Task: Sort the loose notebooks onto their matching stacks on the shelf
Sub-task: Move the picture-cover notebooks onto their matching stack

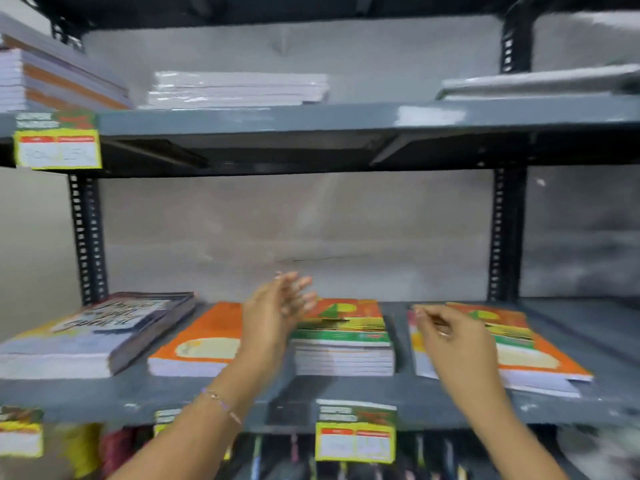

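On the middle shelf (pixel 346 393) the notebooks lie in flat piles side by side, each pile with one kind of cover, so that a loose one can be dropped on its match without searching. At the far left sits a grey stack (pixel 90 336) with dark lettering, turned a little askew; next to it a low orange stack (pixel 197 344); then a taller stack with a green and orange cover (pixel 344 337); and at the right a wider, untidy pile (pixel 530 355) in which orange covers and a green-striped one are mixed — this pile probably holds the loose notebooks still to sort. Both hands are raised in front of these piles, and the picture is blurred, so small details are not sure. The left hand (pixel 277 310) is spread, fingers apart and pointing up, between the orange stack and the green one; it holds nothing and seems to touch nothing. The right hand (pixel 453 337) is over the near left corner of the mixed pile, fingers curled and thumb close to the forefinger, as if for pinching a cover, but I cannot tell whether it really grips anything. Price labels (pixel 355 431) hang from the shelf edge.
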A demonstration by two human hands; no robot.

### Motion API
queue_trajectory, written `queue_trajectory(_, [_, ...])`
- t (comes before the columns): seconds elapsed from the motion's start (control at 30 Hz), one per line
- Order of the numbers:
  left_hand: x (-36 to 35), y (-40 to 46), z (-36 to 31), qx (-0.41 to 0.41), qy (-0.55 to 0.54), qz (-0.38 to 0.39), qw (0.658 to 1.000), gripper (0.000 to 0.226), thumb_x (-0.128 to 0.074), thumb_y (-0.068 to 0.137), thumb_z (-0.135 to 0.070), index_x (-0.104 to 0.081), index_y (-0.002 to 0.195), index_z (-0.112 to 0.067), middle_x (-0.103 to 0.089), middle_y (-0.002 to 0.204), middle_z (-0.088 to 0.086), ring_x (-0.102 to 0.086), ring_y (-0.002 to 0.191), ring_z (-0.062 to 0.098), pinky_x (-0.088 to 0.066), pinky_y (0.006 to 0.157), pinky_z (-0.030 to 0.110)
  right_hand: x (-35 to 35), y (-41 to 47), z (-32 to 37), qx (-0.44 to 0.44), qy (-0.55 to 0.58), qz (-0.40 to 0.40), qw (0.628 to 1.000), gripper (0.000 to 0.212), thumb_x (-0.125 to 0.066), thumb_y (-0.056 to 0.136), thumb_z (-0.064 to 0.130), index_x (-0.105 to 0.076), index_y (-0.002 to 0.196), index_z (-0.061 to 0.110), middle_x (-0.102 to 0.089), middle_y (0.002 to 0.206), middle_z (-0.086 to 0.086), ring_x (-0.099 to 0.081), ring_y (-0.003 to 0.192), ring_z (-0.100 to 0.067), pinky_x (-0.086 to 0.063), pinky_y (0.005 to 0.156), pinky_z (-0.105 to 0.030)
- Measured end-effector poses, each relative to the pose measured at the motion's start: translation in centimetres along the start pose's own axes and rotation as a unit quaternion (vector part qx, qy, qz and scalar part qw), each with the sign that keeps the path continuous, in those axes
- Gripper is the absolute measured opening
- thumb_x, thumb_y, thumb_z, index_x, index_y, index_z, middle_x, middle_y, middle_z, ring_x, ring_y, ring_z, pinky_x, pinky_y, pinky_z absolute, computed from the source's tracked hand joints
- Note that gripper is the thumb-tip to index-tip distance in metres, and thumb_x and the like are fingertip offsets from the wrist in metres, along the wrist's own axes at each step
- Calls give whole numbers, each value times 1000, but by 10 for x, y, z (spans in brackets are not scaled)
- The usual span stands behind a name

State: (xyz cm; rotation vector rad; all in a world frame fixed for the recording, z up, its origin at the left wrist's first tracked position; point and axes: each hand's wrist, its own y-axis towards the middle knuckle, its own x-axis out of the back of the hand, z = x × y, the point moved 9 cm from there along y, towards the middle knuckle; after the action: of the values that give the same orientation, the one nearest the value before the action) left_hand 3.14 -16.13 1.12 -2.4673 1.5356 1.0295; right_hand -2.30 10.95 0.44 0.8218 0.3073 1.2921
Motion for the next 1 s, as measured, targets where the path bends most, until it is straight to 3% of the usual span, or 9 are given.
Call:
queue_trajectory(0.13, [-105,-14,87,125,30,79,989,19,-44,99,-17,-59,89,-9,-71,82,10,-67,62,17,-57,68,29,85,37,-76,-106,-146,-3,984,20,-61,88,19,-72,71,19,-71,72,-10,-65,77,-34,-49,72,-36])
queue_trajectory(0.23, [-159,-19,145,198,128,115,965,18,-45,98,-24,-58,90,-14,-63,76,2,-58,64,15,-49,71,32,120,51,-120,-169,-200,28,965,36,-57,85,16,-44,51,15,-47,50,-5,-45,59,-31,-43,58,-36])
queue_trajectory(0.3, [-175,-17,166,212,193,89,954,18,-51,95,-28,-56,103,-12,-59,85,5,-55,70,18,-47,68,31,129,59,-138,-184,-208,39,960,38,-58,82,14,-38,50,12,-40,46,-5,-37,52,-26,-35,50,-32])
queue_trajectory(0.47, [-182,4,179,172,357,36,918,14,-52,92,-22,-53,94,-7,-55,73,7,-48,57,16,-32,47,23,118,76,-167,-237,-163,68,955,41,-55,79,7,-35,44,16,-36,34,4,-36,49,-22,-26,45,-27])
queue_trajectory(0.53, [-186,11,190,189,384,41,903,13,-48,91,-17,-52,83,-8,-50,69,9,-46,53,18,-33,47,21,113,81,-174,-263,-147,79,950,36,-56,80,10,-40,47,16,-41,28,5,-40,44,-17,-26,39,-24])
queue_trajectory(0.63, [-184,14,198,195,429,47,880,20,-45,95,-17,-51,77,-12,-52,67,5,-48,54,14,-37,42,16,105,87,-175,-299,-120,106,941,20,-57,81,12,-48,64,13,-55,49,-2,-47,43,-15,-26,29,-14])
queue_trajectory(0.77, [-177,17,203,177,441,44,879,16,-45,95,-13,-58,100,-7,-59,72,11,-52,58,17,-33,42,17,89,86,-181,-409,-23,162,898,18,-66,88,18,-55,95,6,-61,73,-9,-49,40,-13,-39,33,-17])
queue_trajectory(0.87, [-174,14,204,169,455,50,873,31,-44,95,-15,-57,120,-1,-66,116,23,-61,86,25,-44,53,23,83,80,-185,-457,-31,211,864,21,-68,88,22,-57,89,4,-62,58,-5,-39,32,-6,-32,35,-17])
queue_trajectory(1.0, [-171,0,193,121,518,102,841,32,-43,98,-24,-60,121,-8,-65,125,12,-64,106,26,-52,95,37,76,80,-182,-459,3,219,861,24,-69,87,22,-57,100,6,-63,96,-9,-58,69,-16,-44,34,-18])
